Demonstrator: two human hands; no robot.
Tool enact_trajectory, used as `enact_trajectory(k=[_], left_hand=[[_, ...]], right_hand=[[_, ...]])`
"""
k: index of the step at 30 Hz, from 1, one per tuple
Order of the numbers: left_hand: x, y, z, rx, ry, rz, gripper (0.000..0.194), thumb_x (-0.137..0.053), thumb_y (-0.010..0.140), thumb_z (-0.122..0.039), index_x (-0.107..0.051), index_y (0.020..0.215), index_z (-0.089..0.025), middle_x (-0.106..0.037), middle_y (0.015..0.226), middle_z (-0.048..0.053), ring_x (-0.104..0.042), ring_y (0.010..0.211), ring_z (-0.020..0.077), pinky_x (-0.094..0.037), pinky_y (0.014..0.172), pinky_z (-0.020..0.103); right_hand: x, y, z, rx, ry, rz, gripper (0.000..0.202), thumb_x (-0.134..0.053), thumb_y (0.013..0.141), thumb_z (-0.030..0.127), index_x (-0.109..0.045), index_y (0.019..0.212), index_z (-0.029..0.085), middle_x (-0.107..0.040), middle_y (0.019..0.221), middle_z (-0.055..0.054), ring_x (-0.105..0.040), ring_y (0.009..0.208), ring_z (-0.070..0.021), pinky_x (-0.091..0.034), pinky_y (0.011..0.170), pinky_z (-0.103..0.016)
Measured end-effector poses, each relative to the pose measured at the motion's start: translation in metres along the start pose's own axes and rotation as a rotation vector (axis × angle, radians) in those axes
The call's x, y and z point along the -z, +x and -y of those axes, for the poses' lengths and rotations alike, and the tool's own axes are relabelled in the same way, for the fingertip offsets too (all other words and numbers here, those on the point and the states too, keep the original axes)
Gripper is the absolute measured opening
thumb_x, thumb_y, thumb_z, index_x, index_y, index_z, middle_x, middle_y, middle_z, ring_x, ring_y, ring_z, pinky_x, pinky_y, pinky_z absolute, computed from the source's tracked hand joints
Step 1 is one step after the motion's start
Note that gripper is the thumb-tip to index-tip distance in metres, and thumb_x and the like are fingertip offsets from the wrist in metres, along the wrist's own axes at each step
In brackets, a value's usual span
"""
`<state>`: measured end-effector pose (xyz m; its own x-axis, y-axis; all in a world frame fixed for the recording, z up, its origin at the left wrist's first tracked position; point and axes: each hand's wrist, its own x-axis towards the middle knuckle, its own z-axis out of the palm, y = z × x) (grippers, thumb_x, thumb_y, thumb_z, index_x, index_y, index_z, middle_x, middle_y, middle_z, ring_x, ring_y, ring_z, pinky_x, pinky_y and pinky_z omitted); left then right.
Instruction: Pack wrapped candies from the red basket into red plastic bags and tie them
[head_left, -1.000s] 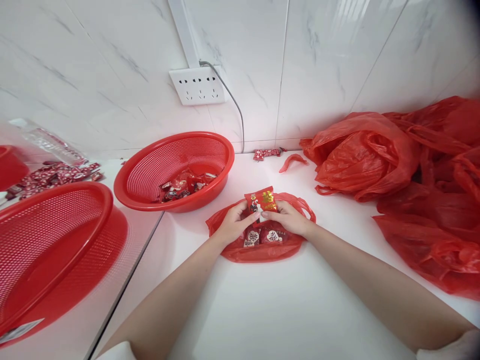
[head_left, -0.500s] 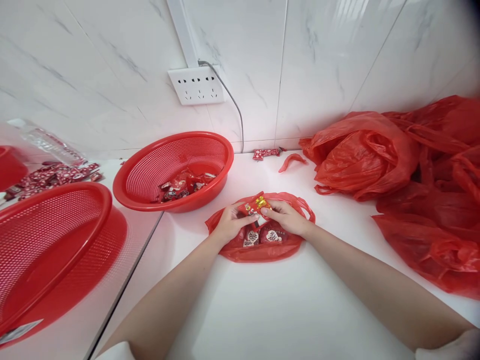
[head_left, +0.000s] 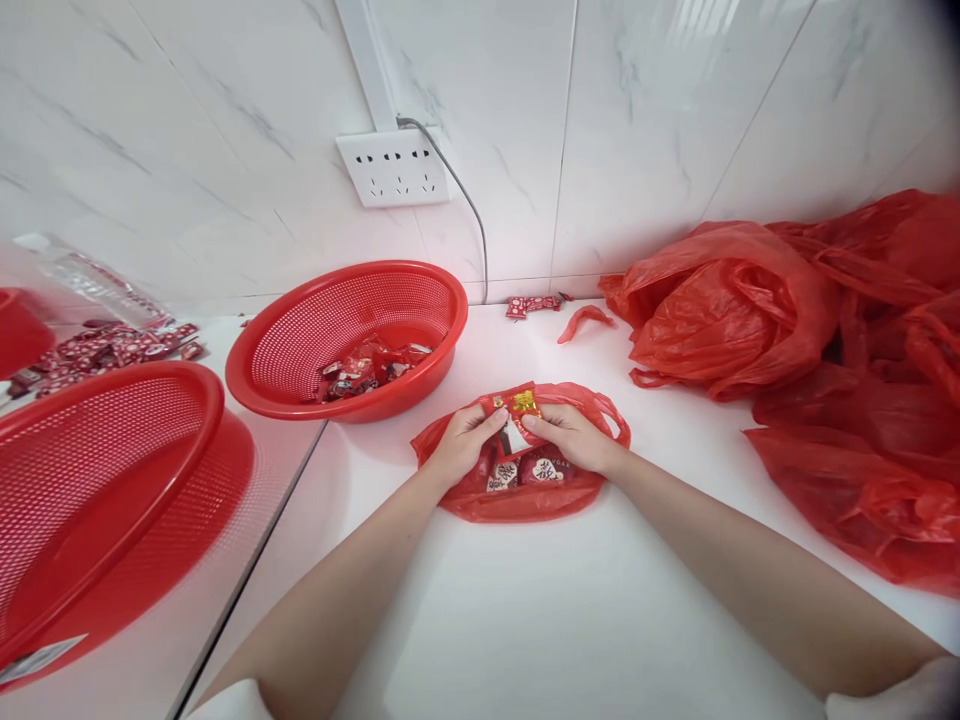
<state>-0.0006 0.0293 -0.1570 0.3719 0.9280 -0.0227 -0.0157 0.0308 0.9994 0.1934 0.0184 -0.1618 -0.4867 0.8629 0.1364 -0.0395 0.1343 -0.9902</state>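
A small red packet point(head_left: 517, 432) with gold and white print is held between both hands, above an open red plastic bag point(head_left: 525, 506). My left hand point(head_left: 463, 440) pinches its left side, thumb on top. On its right side, my right hand point(head_left: 574, 432) is closed with the thumb over the front. Beneath the hands, dark red packets point(head_left: 546, 468) with white labels and black characters lie in the bag. The bag's handle loop shows just right of my right hand.
A red basket point(head_left: 259, 385) holding small packets stands behind left; another red basket point(head_left: 180, 475) is at the left edge. Wrapped pieces point(head_left: 112, 350) and a clear bottle point(head_left: 101, 285) lie beyond. Red bags point(head_left: 735, 310) are heaped right. Small packets point(head_left: 534, 306) lie near the wall.
The packet between my hands has turned slightly and more of its white print shows. My left thumb has drawn back left and up along it.
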Motion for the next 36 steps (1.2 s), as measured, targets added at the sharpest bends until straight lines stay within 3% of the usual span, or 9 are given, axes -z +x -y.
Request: enact_trajectory(k=[3,10,15,22,25,30,36], left_hand=[[0.001,0.001,0.002,0.012,0.019,0.000,0.030,-0.066,0.082,-0.042,-0.073,0.089,-0.014,-0.073,0.087,0.005,-0.065,0.081,0.0198,-0.048,0.082,0.033],[-0.002,0.000,0.000,-0.001,-0.065,-0.037,0.034,-0.064,0.083,-0.043,-0.070,0.104,-0.017,-0.073,0.099,0.005,-0.066,0.089,0.0214,-0.048,0.087,0.034],[-0.003,0.000,-0.001,-0.014,-0.101,-0.044,0.029,-0.068,0.080,-0.039,-0.067,0.100,-0.018,-0.071,0.097,0.003,-0.064,0.092,0.0200,-0.049,0.086,0.033],[-0.005,-0.001,-0.008,-0.056,-0.074,0.005,0.018,-0.069,0.079,-0.032,-0.062,0.089,-0.018,-0.067,0.089,-0.001,-0.062,0.084,0.0155,-0.049,0.081,0.029],[-0.005,0.001,-0.006,-0.089,-0.029,0.002,0.024,-0.071,0.077,-0.033,-0.063,0.094,-0.019,-0.068,0.096,0.002,-0.062,0.092,0.0189,-0.048,0.086,0.033],[-0.005,0.003,-0.002,-0.105,0.144,0.023,0.050,-0.077,0.070,-0.032,-0.060,0.115,-0.018,-0.066,0.118,0.008,-0.060,0.109,0.0260,-0.046,0.095,0.039],[-0.006,0.003,-0.002,-0.083,0.037,0.053,0.048,-0.073,0.074,-0.037,-0.063,0.116,-0.016,-0.067,0.118,0.010,-0.062,0.107,0.0271,-0.046,0.094,0.040]], right_hand=[[0.000,0.000,-0.002,-0.025,0.056,0.011,0.034,-0.055,0.089,0.048,-0.071,0.092,0.018,-0.070,0.091,-0.003,-0.063,0.091,-0.0209,-0.048,0.089,-0.037],[-0.001,0.000,-0.001,-0.016,-0.046,-0.046,0.042,-0.048,0.090,0.056,-0.069,0.091,0.019,-0.069,0.092,-0.004,-0.062,0.091,-0.0230,-0.049,0.088,-0.039],[0.000,0.002,0.002,0.005,-0.029,-0.109,0.045,-0.039,0.094,0.056,-0.068,0.095,0.022,-0.068,0.099,-0.003,-0.060,0.098,-0.0219,-0.044,0.096,-0.038],[-0.001,0.006,0.000,0.034,0.057,-0.165,0.030,-0.059,0.086,0.046,-0.063,0.101,0.020,-0.068,0.098,-0.003,-0.062,0.091,-0.0186,-0.049,0.083,-0.033],[-0.001,0.008,-0.003,0.058,0.081,-0.208,0.029,-0.065,0.082,0.044,-0.064,0.097,0.019,-0.069,0.097,-0.003,-0.063,0.091,-0.0189,-0.049,0.083,-0.033],[-0.003,0.012,-0.002,0.066,0.116,-0.296,0.028,-0.065,0.080,0.046,-0.065,0.090,0.020,-0.069,0.093,-0.002,-0.063,0.089,-0.0190,-0.049,0.084,-0.033],[-0.004,0.011,0.004,0.063,0.105,-0.275,0.030,-0.062,0.081,0.050,-0.062,0.087,0.021,-0.066,0.087,0.000,-0.061,0.085,-0.0175,-0.048,0.083,-0.032]])
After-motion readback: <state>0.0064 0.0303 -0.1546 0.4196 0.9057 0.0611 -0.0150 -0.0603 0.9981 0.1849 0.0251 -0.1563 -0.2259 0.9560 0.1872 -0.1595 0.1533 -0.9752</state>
